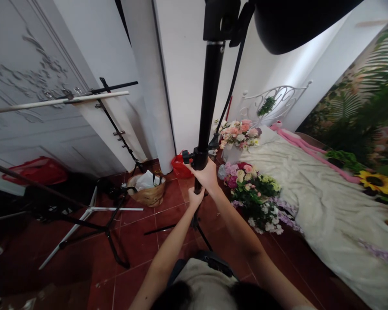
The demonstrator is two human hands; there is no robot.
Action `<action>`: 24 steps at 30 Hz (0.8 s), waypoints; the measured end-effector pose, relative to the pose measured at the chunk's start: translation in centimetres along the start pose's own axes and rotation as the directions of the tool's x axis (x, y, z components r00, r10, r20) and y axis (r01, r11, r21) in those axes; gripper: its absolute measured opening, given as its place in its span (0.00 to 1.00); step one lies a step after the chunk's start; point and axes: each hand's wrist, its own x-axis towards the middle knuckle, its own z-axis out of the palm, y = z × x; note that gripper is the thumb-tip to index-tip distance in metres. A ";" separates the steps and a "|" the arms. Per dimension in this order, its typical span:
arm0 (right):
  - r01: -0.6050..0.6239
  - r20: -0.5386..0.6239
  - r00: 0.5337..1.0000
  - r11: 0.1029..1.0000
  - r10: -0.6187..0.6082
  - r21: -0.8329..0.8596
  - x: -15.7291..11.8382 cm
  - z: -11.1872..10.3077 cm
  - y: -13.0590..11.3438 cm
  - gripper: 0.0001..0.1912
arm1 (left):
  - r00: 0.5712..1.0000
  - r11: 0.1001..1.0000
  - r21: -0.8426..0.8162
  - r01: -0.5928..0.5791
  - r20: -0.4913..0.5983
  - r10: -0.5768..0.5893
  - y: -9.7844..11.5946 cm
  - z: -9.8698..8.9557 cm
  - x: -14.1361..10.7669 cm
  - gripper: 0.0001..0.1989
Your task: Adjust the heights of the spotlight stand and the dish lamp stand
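A black light stand (209, 99) rises upright in front of me, with a dark lamp head (287, 26) at its top right and a cable hanging beside the pole. My right hand (208, 174) is closed around the pole at the black collar, just by the clamp knob (186, 156). Lower down, my left hand (196, 198) wraps round the thinner section of the same pole. The stand's legs spread on the tiled floor below, partly hidden by my arms.
On the right a bed (313, 189) with a cream cover has bunches of artificial flowers (248, 176) beside it. A wicker basket (148, 193), a red bag (182, 167) and other stands (90, 210) occupy the floor to the left. A white pillar (187, 77) stands ahead.
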 end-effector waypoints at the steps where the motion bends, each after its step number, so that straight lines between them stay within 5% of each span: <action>1: 0.017 0.053 0.998 1.000 -0.017 -0.001 0.0 -0.5 0.0 0.22 | 1.000 1.000 0.012 -0.008 -0.012 0.008 0.0 0.1 0.0 0.16; 6: 0.117 0.199 0.970 0.987 -0.137 0.109 -1.2 -2.9 1.8 0.31 | 0.998 0.998 0.049 -0.032 -0.047 0.034 0.0 0.3 0.0 0.18; 10: 0.098 0.130 0.986 0.994 -0.104 0.049 -5.4 -3.9 7.4 0.17 | 0.999 0.998 0.059 -0.025 -0.028 0.027 -0.2 0.3 0.2 0.18; 15: 0.042 0.264 0.965 0.985 0.004 -0.165 -12.1 -4.2 13.4 0.16 | 1.000 0.996 0.081 -0.025 -0.006 0.026 -0.6 0.3 0.3 0.16; 24: 0.040 0.354 0.934 0.976 0.041 -0.216 -16.5 -2.1 16.7 0.27 | 0.998 0.999 0.040 0.034 -0.055 -0.032 -0.9 0.4 0.1 0.16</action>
